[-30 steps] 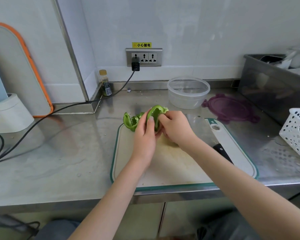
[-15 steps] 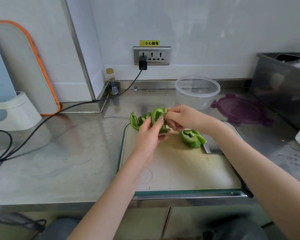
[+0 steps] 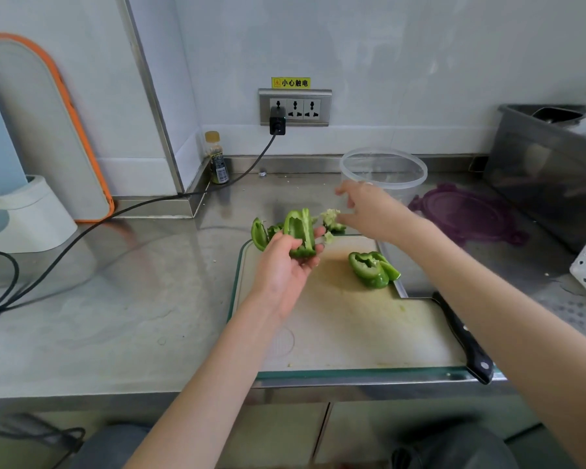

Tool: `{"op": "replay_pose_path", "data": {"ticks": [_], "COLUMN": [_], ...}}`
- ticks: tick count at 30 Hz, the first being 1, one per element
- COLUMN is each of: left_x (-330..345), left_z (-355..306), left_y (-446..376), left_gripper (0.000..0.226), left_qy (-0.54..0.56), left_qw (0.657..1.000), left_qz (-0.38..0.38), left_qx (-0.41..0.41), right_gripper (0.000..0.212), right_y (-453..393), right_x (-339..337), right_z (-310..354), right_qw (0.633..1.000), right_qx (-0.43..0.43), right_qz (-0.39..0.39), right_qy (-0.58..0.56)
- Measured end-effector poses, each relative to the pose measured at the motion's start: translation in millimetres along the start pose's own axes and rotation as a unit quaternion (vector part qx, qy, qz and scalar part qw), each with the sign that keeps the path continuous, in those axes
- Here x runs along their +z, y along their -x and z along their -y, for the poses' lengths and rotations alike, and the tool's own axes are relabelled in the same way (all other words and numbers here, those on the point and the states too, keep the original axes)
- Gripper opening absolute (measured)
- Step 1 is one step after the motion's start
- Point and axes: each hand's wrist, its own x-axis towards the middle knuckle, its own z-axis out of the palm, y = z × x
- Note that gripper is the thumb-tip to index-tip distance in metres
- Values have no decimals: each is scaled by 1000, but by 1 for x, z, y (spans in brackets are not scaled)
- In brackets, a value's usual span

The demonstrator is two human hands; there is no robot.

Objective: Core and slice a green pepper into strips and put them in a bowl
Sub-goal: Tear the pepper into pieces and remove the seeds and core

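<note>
Left hand cradles pepper piece, long axis upright, cut side facing camera; right hand fingers spread, loose

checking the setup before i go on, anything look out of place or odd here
The knife lies along the right edge of the board, its handle end poking past the counter's front edge, where an arm could knock it off. Pale seed bits lie off the board, on the counter behind it.
</note>
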Motion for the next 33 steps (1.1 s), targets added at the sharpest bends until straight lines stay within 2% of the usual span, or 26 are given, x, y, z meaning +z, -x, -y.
{"op": "replay_pose_path", "data": {"ticks": [1,2,3,4,7,8,9,11,12,14,16,19,21,24,28,31,33], "left_x": [0,0,1,1,-1,-1,-2,-2,-2,-1,0,-1,-4,-5,1,2,1], "left_z": [0,0,0,-1,-1,-2,-2,-1,-1,2,5,9,15,24,34,32,31], "left_y": [0,0,0,0,1,2,2,2,2,3,5,8,6,2,8,14,15], "left_gripper": [34,35,36,36,37,36,36,34,33,35,40,52,44,37,44,37,34], "left_qy": [5,11,19,28,48,48,45,34,24,-16,-89,-270,-392,-551,-721,-759,-730], "left_qw": [1000,1000,999,999,996,995,995,996,996,996,993,961,916,817,625,510,473], "left_qz": [7,16,25,36,69,78,84,84,81,81,71,0,-29,-57,-96,-139,-141], "left_qx": [-4,-9,-17,-23,-30,-29,-28,-27,-26,-15,9,53,76,157,284,381,474], "right_gripper": [29,16,12,21,70,75,71,42,29,24,27,32,32,32,26,24,29], "right_y": [0,2,2,2,9,13,17,26,31,43,56,75,84,89,87,86,88], "right_x": [3,6,9,10,6,4,2,0,0,0,-1,0,5,5,8,17,20], "right_z": [0,0,0,0,2,2,2,5,6,5,-1,-12,-13,-11,-7,-6,-10], "right_qw": [996,991,988,989,997,997,996,987,979,962,973,995,990,985,988,993,994], "right_qx": [1,9,17,20,5,-3,-12,-18,-4,39,56,93,135,159,147,116,86], "right_qz": [-77,-119,-123,-101,13,18,-2,-58,-61,-22,-16,-7,31,47,27,-15,-45], "right_qy": [-34,-62,-87,-106,-81,-76,-86,-146,-196,-270,-223,-48,-35,-50,-25,-34,-49]}}
